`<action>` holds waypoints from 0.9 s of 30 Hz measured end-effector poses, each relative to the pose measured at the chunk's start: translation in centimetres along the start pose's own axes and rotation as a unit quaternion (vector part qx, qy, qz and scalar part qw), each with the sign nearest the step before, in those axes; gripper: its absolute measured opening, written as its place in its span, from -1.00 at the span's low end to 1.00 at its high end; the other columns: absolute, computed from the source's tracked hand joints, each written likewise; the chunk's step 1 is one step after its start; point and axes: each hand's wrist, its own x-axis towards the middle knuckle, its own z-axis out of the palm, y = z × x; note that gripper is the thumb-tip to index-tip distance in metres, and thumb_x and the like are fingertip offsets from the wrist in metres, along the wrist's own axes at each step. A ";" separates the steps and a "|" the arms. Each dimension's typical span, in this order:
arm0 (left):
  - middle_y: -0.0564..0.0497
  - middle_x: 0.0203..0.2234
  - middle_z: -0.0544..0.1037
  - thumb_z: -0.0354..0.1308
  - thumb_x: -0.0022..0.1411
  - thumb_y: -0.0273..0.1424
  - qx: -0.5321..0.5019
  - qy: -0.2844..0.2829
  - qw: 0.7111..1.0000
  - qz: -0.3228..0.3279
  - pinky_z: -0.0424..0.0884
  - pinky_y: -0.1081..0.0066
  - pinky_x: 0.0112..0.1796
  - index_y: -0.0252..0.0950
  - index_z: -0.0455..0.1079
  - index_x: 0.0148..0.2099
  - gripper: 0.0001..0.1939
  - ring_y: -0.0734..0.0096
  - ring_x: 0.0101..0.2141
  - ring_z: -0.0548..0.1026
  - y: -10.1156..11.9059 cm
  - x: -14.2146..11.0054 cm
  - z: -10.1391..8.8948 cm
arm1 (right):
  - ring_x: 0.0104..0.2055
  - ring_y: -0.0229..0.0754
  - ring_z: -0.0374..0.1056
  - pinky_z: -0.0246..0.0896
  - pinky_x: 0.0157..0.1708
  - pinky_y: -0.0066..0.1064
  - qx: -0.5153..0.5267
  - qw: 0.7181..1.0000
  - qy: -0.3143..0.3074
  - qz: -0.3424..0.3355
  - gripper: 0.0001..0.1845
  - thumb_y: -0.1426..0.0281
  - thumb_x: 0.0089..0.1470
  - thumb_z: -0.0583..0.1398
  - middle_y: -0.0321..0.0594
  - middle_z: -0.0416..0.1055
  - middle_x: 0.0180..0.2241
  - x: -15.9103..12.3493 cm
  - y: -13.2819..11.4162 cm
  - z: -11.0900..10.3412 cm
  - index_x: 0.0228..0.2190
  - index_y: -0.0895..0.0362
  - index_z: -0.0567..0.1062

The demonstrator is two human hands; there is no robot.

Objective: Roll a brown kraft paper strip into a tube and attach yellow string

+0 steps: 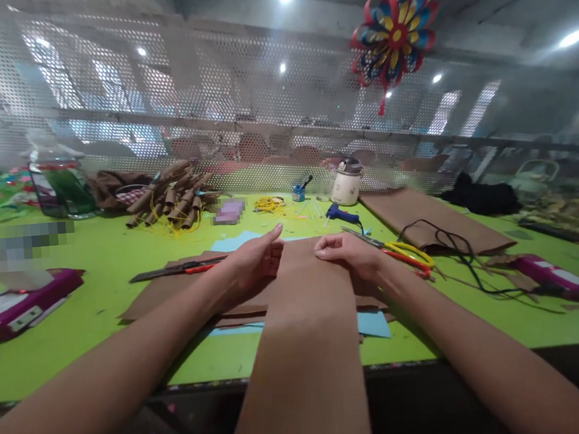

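Note:
A long strip of brown paper point(312, 322) runs from the middle of the table over its front edge toward me. At its left edge, my left hand point(258, 263) has its fingers curled against the paper and its thumb raised. My right hand point(347, 249) pinches the far right part of the strip between thumb and fingers. Beneath lie more brown sheets point(163, 295) and light blue paper point(375, 324). A dark blade with a red edge point(173, 271) rests by my left wrist. Scissors with yellow handles point(415, 252) lie beside my right wrist.
A blue glue gun point(342, 213) and a white jar point(347, 184) stand behind. Rolled brown tubes point(172, 196) are piled back left. Purple power strips lie left point(28, 308) and right point(557, 276), with a black cable point(466, 266). A large brown sheet point(430, 219) lies right.

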 end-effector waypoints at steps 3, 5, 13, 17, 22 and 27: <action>0.00 -0.54 0.44 0.20 0.01 -0.03 -0.015 0.003 0.999 -0.031 0.23 0.46 -0.48 -0.40 0.45 -0.21 -0.49 0.49 -0.53 0.35 -0.6 0.4 -0.2 | -0.55 -0.38 0.18 -0.01 -0.50 -0.48 -0.059 0.998 0.023 0.002 -0.73 0.33 -0.30 0.37 -0.35 0.35 -0.58 0.5 0.3 1.0 -0.52 0.21 0.47; 0.03 -0.59 0.41 0.32 -0.09 -0.14 0.040 0.020 0.998 -0.036 0.17 0.46 -0.51 -0.40 0.46 -0.29 -0.57 0.51 -0.57 0.31 -1.0 0.5 -0.4 | -0.56 -0.38 0.16 -0.03 -0.52 -0.48 -0.072 0.996 0.045 -0.010 -0.72 0.31 -0.29 0.37 -0.36 0.33 -0.60 0.9 0.5 1.5 -0.53 0.21 0.47; 0.03 -0.59 0.42 0.31 -0.06 -0.26 0.100 0.067 0.992 0.025 0.14 0.45 -0.52 -0.36 0.45 -0.35 -0.72 0.52 -0.58 0.29 -1.4 0.6 -1.1 | -0.57 -0.35 0.20 0.06 -0.52 -0.44 0.016 0.998 0.060 -0.014 -0.67 0.35 -0.31 0.39 -0.33 0.37 -0.57 0.5 1.2 0.8 -0.41 0.19 0.50; 0.15 -0.68 0.30 0.29 -0.02 -0.31 0.065 0.062 0.995 0.039 0.06 0.51 -0.56 -0.35 0.41 -0.42 -0.80 0.63 -0.65 0.18 -1.0 0.3 -0.8 | -0.60 -0.38 0.18 0.06 -0.54 -0.45 0.043 0.996 0.076 -0.015 -0.76 0.40 -0.28 0.39 -0.35 0.34 -0.61 0.1 1.3 0.3 -0.48 0.20 0.51; 0.12 -0.66 0.36 0.27 0.00 -0.37 0.070 0.055 0.995 0.051 0.11 0.51 -0.56 -0.37 0.47 -0.27 -0.78 0.62 -0.63 0.21 -0.3 -0.2 -0.2 | -0.56 -0.35 0.26 0.14 -0.49 -0.43 0.062 0.995 0.078 -0.024 -0.74 0.44 -0.28 0.38 -0.29 0.41 -0.55 -0.1 1.1 0.3 -0.42 0.18 0.55; 0.01 -0.52 0.48 0.26 0.00 -0.39 0.071 0.054 0.994 0.062 0.23 0.48 -0.49 -0.36 0.50 -0.19 -0.72 0.52 -0.53 0.35 -0.1 -0.5 -0.2 | -0.55 -0.33 0.28 0.18 -0.46 -0.41 0.044 0.993 0.104 -0.036 -0.74 0.46 -0.33 0.39 -0.29 0.44 -0.55 -0.2 1.0 0.2 -0.43 0.17 0.57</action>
